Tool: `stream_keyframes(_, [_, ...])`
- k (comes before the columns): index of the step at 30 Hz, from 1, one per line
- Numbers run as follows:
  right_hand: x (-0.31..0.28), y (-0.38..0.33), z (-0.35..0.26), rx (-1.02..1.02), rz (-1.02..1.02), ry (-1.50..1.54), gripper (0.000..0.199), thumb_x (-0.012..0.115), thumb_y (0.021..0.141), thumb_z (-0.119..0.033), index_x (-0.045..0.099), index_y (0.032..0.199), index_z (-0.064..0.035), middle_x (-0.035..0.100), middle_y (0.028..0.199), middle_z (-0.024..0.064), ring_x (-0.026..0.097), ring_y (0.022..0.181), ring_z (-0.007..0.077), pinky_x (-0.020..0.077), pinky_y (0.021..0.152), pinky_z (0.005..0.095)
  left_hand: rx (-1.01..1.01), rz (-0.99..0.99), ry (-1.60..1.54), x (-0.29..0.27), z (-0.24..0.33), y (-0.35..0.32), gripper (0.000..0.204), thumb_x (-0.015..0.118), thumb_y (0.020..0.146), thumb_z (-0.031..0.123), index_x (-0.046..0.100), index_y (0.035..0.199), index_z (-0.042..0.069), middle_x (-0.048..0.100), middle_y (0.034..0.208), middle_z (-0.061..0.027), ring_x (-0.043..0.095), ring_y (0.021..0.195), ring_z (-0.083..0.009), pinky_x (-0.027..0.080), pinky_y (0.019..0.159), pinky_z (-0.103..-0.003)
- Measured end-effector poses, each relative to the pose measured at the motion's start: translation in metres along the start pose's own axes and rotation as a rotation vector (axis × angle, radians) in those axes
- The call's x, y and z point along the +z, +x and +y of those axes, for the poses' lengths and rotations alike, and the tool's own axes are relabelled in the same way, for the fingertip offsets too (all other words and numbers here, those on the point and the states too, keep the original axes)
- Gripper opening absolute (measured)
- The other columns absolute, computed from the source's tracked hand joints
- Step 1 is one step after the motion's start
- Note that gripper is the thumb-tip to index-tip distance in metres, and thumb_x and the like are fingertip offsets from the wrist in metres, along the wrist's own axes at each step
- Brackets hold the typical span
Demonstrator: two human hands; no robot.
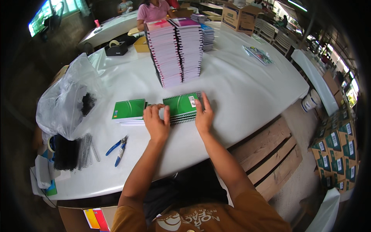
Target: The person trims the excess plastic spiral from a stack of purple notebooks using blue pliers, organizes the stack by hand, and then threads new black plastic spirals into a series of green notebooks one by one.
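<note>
A small stack of green spiral notebooks [177,105] lies on the white-covered table in front of me, with black wire coils along its edges. My left hand [156,120] is at its left edge, fingers apart and slightly bent. At the right edge, my right hand [205,116] has its fingers stretched out along the stack's side. Left of my left hand sits another stack of green-covered books [129,109], no coil visible on it. Blue-handled pliers [121,150] rest on the table nearer to me.
Tall stacks of coil-bound notebooks [164,54] stand beyond my hands. To the left are a clear plastic bag [63,96], black wire coils [65,152] and a tape dispenser [116,48]. A cardboard box [239,18] stands far back; a wooden bench [266,154] is at right. A person [152,11] sits opposite.
</note>
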State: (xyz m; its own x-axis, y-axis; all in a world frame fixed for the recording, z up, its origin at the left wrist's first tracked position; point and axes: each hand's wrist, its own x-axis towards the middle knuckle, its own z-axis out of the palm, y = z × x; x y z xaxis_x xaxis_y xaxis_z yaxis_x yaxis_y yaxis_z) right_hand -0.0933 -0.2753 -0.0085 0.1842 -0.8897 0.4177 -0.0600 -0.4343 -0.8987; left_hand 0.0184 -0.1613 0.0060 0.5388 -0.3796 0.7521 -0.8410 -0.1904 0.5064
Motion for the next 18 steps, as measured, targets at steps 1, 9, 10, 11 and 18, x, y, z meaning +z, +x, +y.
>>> stream_keyframes(1, [-0.004, 0.001, 0.000, -0.142, 0.037, -0.025, 0.044, 0.052, 0.092, -0.022, 0.046, 0.128, 0.0020, 0.052, 0.126, 0.0199, 0.049, 0.119, 0.0271, 0.0369, 0.098, 0.0338, 0.123, 0.066, 0.091, -0.013, 0.002, 0.011, 0.018, 0.063, 0.081, 0.010, 0.057, 0.096, 0.003, 0.054, 0.096, -0.0138, 0.051, 0.092, -0.0298, 0.040, 0.082, -0.039])
stream_keyframes(9, [0.008, -0.067, -0.052, 0.277, -0.556, 0.723, 0.041, 0.052, 0.094, -0.030, 0.053, 0.119, 0.0029, 0.061, 0.111, 0.0163, 0.060, 0.100, 0.0227, 0.0449, 0.091, 0.0325, 0.221, -0.341, 0.400, -0.123, -0.038, 0.007, 0.027, 0.056, 0.083, 0.005, 0.060, 0.110, 0.006, 0.064, 0.108, -0.0094, 0.060, 0.102, -0.0251, 0.045, 0.092, -0.041])
stream_keyframes(10, [0.015, -0.072, -0.062, 0.672, -0.616, 0.858, 0.038, 0.054, 0.093, -0.027, 0.055, 0.118, 0.0007, 0.061, 0.111, 0.0133, 0.059, 0.101, 0.0201, 0.0469, 0.087, 0.0349, 0.229, -0.363, 0.353, -0.131, -0.024, -0.001, 0.027, 0.057, 0.083, 0.005, 0.061, 0.109, 0.007, 0.064, 0.109, -0.0091, 0.060, 0.104, -0.0240, 0.045, 0.092, -0.042])
stream_keyframes(11, [0.021, -0.075, -0.067, 1.076, -0.663, 0.972, 0.034, 0.056, 0.091, -0.025, 0.056, 0.116, -0.0015, 0.061, 0.110, 0.0103, 0.058, 0.103, 0.0175, 0.0489, 0.083, 0.0372, 0.237, -0.384, 0.306, -0.139, -0.010, -0.010, 0.027, 0.058, 0.082, 0.006, 0.062, 0.109, 0.008, 0.063, 0.110, -0.0088, 0.059, 0.105, -0.0229, 0.044, 0.093, -0.042])
stream_keyframes(18, [0.013, -0.053, -0.066, 0.137, -1.074, 0.556, 0.029, 0.060, 0.088, -0.013, 0.061, 0.114, -0.0026, 0.064, 0.106, 0.0051, 0.057, 0.091, 0.0089, 0.0462, 0.082, 0.0250, 0.034, -0.095, 0.453, -0.195, -0.064, -0.007, 0.038, 0.069, 0.074, 0.010, 0.059, 0.111, 0.008, 0.062, 0.103, -0.0116, 0.056, 0.096, -0.0333, 0.040, 0.083, -0.042])
